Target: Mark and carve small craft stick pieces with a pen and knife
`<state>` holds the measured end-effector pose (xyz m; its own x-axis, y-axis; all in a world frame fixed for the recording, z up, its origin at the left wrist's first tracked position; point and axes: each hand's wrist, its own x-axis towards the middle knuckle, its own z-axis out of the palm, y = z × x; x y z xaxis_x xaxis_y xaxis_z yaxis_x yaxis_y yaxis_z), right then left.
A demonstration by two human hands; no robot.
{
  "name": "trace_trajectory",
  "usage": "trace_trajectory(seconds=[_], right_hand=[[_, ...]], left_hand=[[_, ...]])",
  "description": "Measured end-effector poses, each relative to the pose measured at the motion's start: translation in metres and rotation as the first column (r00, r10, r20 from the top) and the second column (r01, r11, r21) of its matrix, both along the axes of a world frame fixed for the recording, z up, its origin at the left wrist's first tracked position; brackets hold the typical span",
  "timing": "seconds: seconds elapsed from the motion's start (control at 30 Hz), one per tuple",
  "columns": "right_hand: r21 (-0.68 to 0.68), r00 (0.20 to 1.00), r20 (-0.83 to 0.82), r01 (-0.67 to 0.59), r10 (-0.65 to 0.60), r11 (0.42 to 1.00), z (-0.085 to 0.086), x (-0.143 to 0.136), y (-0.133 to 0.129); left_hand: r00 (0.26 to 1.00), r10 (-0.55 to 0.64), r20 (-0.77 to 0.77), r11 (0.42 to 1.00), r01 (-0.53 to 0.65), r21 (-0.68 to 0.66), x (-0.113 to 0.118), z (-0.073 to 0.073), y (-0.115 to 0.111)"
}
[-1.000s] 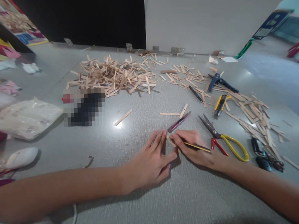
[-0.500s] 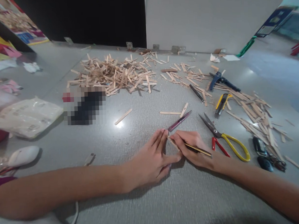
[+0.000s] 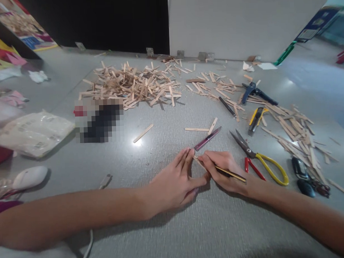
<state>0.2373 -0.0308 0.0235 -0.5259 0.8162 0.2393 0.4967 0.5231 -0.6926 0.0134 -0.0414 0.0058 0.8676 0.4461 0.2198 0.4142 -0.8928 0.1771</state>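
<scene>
My left hand (image 3: 179, 179) pinches a thin wooden stick (image 3: 200, 163) near the table's middle, its fingertips at the stick's far end and its thumb by the near end. A black and yellow pencil (image 3: 231, 174) is gripped in my right hand (image 3: 222, 168), its tip side down at the stick. Just beyond the fingertips lies a purple cutter (image 3: 207, 139) with its blade out. Two loose sticks (image 3: 197, 129) rest behind the cutter, and a single stick (image 3: 143, 133) lies further left.
Scissors with yellow handles (image 3: 257, 156), a yellow cutter (image 3: 256, 120) and blue clippers (image 3: 249, 92) lie at the right. A large stick pile (image 3: 133, 85) stands at the back. At the left are a plastic packet (image 3: 36, 133) and a white mouse (image 3: 31, 177).
The whole view has shifted slightly, with things appearing a little further right. Both hands keep nearly the same pose around the stick and the pencil.
</scene>
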Motion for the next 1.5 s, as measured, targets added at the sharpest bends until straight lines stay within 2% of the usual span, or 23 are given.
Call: trace_trajectory(seconds=[0.2,0.37,0.53,0.67,0.73,0.87,0.93,1.0,1.07,1.17,1.3,1.37,1.5], right_hand=[[0.027,0.999,-0.023,0.032,-0.032,0.999,-0.004,-0.001,-0.001],[-0.031,0.984,-0.069,0.161,-0.163,0.986,-0.006,-0.001,-0.002],[-0.075,0.981,-0.082,0.17,-0.176,0.983,-0.003,-0.003,-0.001],[-0.056,0.96,-0.097,0.258,-0.262,0.965,-0.007,-0.001,-0.001],[-0.049,0.946,-0.097,0.305,-0.309,0.951,-0.008,0.0,0.0],[-0.124,0.911,-0.091,0.391,-0.402,0.912,-0.004,-0.001,0.002],[-0.222,0.885,-0.119,0.419,-0.45,0.881,-0.001,-0.003,0.003],[-0.308,0.856,-0.166,0.427,-0.489,0.85,0.001,-0.005,0.004],[-0.343,0.834,-0.226,0.416,-0.504,0.842,0.002,-0.005,0.005],[-0.332,0.807,-0.314,0.399,-0.499,0.855,0.002,-0.005,0.006],[-0.327,0.766,-0.391,0.402,-0.51,0.855,0.0,-0.004,0.007],[-0.331,0.762,-0.395,0.403,-0.513,0.853,0.0,-0.004,0.007],[-0.317,0.773,-0.374,0.412,-0.512,0.854,0.0,-0.002,0.007]], left_hand=[[0.999,0.012,-0.035,1.0,-0.012,-0.01,0.0,-0.001,0.0],[0.999,0.003,-0.034,1.0,-0.003,-0.004,0.0,-0.001,-0.001],[1.0,-0.005,-0.014,1.0,0.005,0.007,0.001,-0.004,-0.003],[0.999,0.05,-0.013,0.997,-0.049,0.065,-0.002,-0.001,-0.008],[0.999,0.051,-0.005,0.989,-0.05,0.139,-0.004,0.002,-0.011],[0.994,-0.093,0.065,0.932,0.064,0.355,-0.003,0.008,-0.014],[0.97,-0.207,0.129,0.913,0.144,0.381,-0.001,0.008,-0.014],[0.939,-0.288,0.19,0.912,0.208,0.353,-0.001,0.007,-0.012],[0.938,-0.283,0.201,0.929,0.216,0.299,-0.001,0.005,-0.007],[0.971,-0.214,0.105,0.97,0.198,0.143,-0.003,0.004,0.002],[0.97,-0.241,0.01,0.97,0.241,-0.016,-0.005,0.002,0.01],[0.979,-0.205,0.006,0.978,0.205,-0.036,-0.006,0.002,0.009],[0.999,-0.051,-0.012,0.998,0.051,-0.027,-0.006,0.002,0.003]])
